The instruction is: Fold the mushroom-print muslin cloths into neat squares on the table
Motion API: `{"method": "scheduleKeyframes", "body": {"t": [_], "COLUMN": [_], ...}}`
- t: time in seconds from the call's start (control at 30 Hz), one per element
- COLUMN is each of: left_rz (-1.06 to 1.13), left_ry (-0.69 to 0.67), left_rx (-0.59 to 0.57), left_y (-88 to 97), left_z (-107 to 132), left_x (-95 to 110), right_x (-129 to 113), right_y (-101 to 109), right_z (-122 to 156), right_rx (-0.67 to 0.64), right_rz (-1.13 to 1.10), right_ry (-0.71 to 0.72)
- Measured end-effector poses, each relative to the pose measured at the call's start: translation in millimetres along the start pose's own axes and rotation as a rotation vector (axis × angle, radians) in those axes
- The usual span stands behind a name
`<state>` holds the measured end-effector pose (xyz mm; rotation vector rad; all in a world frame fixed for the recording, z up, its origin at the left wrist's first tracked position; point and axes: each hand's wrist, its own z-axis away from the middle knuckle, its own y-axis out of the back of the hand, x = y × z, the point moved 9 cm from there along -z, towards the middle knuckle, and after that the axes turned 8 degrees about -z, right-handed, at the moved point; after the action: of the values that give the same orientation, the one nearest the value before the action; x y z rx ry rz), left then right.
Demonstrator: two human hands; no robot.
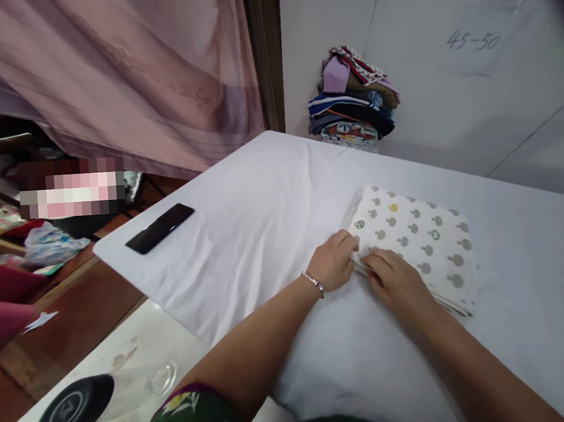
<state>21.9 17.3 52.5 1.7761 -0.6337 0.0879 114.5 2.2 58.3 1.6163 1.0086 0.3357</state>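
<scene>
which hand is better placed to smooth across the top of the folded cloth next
Probably the right hand: it lies on the printed folded cloth near its edge, while the left hand is curled at its corner.

The folded cloth [420, 241] lies on the bench [262, 193], right of its middle. The left grip [333, 262] and right grip [396, 283] meet at the cloth's near-left edge, side by side, both touching it. A phone [159, 228] lies well apart to the left, near the bench's left edge. Behind the cloth, at the far corner of the bench, a stack of clothes [351, 98] stands against the wall [449, 137]. A curtain [135, 73] hangs beyond the bench on the left. Nearer and lower left sits a second surface [141, 337] — a round disc [74, 409] lies on it.
</scene>
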Motion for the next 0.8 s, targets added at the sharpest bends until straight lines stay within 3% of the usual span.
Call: {"method": "scheduleKeyframes", "body": {"t": [0.2,0.37,0.6,0.8], "left_rz": [0.000,0.047,0.088,0.095], "left_ry": [-0.030,-0.036,-0.001,0.009], "left_rx": [-0.043,-0.006,0.013,0.030], "left_y": [-5.4,-4.2,-5.1,-2.4], "left_z": [-1,-2,-3,-2], "left_x": [-1,-5,-10,-10], "right_x": [-3,-5,24,50], "right_y": [3,13,47,64], "right_z": [0,13,76,123], "right_rx": [0.030,0.063,0.167,0.160], "right_rz": [0.005,0.040,0.223,0.319], "right_ry": [0.003,0.000,-0.084,-0.192]}}
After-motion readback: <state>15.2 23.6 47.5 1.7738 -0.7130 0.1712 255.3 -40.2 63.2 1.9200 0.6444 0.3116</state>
